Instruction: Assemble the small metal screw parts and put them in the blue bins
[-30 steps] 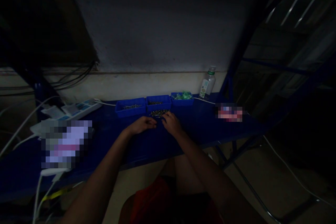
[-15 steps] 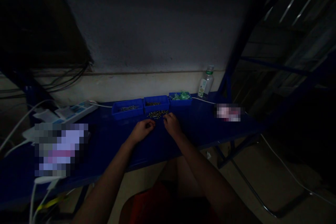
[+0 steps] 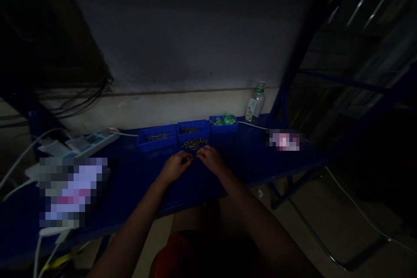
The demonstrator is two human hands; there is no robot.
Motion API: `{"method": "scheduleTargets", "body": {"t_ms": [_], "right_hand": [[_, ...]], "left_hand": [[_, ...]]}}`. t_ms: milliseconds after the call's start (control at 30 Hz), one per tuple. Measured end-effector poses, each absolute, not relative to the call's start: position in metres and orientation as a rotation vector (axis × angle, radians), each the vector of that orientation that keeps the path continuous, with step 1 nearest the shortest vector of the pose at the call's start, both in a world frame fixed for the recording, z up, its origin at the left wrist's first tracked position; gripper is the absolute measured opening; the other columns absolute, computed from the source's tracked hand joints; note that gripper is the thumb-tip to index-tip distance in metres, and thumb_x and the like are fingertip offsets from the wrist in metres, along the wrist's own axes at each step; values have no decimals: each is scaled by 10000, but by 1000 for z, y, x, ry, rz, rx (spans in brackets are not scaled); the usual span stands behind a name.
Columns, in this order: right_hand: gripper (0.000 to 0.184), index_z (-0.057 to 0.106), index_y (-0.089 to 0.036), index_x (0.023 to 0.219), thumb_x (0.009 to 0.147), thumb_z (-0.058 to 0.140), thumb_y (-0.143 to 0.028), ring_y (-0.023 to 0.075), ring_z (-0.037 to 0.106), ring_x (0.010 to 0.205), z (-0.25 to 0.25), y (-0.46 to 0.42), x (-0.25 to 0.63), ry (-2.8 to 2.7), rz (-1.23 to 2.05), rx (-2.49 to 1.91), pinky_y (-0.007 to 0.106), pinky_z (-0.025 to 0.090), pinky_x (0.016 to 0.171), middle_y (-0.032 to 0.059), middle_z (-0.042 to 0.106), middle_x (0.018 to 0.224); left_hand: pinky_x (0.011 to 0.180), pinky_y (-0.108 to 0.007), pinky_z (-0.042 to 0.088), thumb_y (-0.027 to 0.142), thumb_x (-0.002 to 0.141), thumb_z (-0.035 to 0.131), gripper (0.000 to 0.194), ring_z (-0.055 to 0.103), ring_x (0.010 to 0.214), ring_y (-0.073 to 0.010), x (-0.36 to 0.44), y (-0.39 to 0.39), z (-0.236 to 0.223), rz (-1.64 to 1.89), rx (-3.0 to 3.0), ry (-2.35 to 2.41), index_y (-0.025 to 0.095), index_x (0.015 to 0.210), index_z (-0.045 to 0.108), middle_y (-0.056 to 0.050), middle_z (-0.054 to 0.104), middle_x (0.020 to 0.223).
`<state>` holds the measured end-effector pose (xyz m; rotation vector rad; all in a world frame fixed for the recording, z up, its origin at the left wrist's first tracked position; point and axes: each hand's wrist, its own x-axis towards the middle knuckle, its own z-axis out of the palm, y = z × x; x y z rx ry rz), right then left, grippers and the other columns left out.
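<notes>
Far left of the metal-piece pile lies a white power strip (image 3: pixel 99 140); nearer its left is a blue tray (image 3: pixel 159 143) of slender pieces. The person's left hand (image 3: pixel 177 166) is just on the pile's near side, fingers curled towards the thumb. Behind the pile (image 3: pixel 196 143), which rests on the table, sits a middle tray (image 3: pixel 194 135). The right hand (image 3: pixel 211 159), fingers bent, is before the pile's right part; whether either hand pinches anything cannot be told. Right of the pile stands a bottle (image 3: pixel 256 105).
</notes>
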<state>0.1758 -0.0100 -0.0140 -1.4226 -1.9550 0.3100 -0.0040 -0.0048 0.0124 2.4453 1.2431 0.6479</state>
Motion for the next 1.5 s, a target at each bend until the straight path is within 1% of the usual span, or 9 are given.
{"method": "scheduleTargets", "body": {"t_ms": [200, 367, 500, 600, 733, 967, 1100, 1267, 1500], "right_hand": [[118, 632, -203, 872, 808, 559, -271, 100, 546, 820, -13, -10, 173, -1990, 384, -1334, 204, 401, 758, 9, 584, 868], [139, 638, -198, 872, 814, 549, -288, 95, 552, 773, -10, -13, 175, -2000, 407, -1303, 198, 400, 726, 9, 596, 847], [150, 651, -203, 873, 804, 559, -298, 97, 560, 764, -7, -15, 178, -2001, 458, -1268, 201, 398, 730, 7, 614, 841], [157, 655, -201, 877, 791, 571, -303, 93, 568, 746, -7, -15, 179, -1980, 515, -1240, 192, 400, 700, 3, 628, 840], [164, 663, -204, 867, 781, 579, -315, 93, 571, 745, -8, -15, 180, -1993, 531, -1246, 190, 393, 695, -1, 640, 831], [226, 644, -202, 897, 856, 469, -339, 93, 561, 814, -7, -16, 179, -2042, 443, -1216, 189, 371, 752, 6, 639, 886], [270, 633, -181, 856, 894, 400, -312, 93, 539, 811, -5, -17, 178, -2082, 339, -1276, 196, 357, 774, 17, 616, 839], [213, 630, -191, 849, 870, 442, -287, 95, 528, 789, -4, -19, 177, -2108, 333, -1258, 200, 355, 748, 6, 596, 826], [169, 613, -182, 872, 803, 524, -309, 89, 521, 701, -5, -20, 179, -2089, 404, -1232, 194, 365, 653, -3, 599, 806]], "left_hand": [[704, -248, 425, 410, 822, 434, 296, 573, 766, -160, -3, -6, 16, 627, 2458, 1184, 207, 870, 643, -36, 616, 883], [692, -253, 425, 464, 803, 460, 345, 571, 759, -165, -3, -5, 15, 703, 2417, 1208, 195, 961, 608, -35, 621, 869], [750, -265, 423, 436, 806, 467, 311, 573, 809, -175, -5, -1, 10, 699, 2416, 1124, 196, 924, 626, -40, 630, 869], [773, -270, 422, 403, 807, 475, 277, 575, 826, -177, -6, 1, 8, 700, 2422, 1094, 190, 877, 637, -43, 633, 872], [777, -270, 426, 391, 805, 478, 273, 576, 828, -176, -6, 1, 8, 707, 2425, 1109, 188, 903, 631, -43, 634, 882], [789, -271, 416, 387, 839, 414, 294, 574, 842, -182, -5, -4, 13, 718, 2446, 1102, 189, 901, 622, -50, 640, 905], [779, -262, 415, 374, 847, 396, 285, 569, 840, -176, -4, -7, 15, 744, 2448, 1052, 186, 898, 604, -43, 636, 898], [745, -254, 417, 399, 851, 373, 302, 566, 791, -167, -3, -9, 17, 696, 2456, 1076, 194, 877, 593, -27, 627, 860], [680, -238, 406, 400, 854, 365, 301, 557, 717, -155, -4, -9, 18, 670, 2448, 1078, 188, 860, 577, -11, 617, 790]]}}
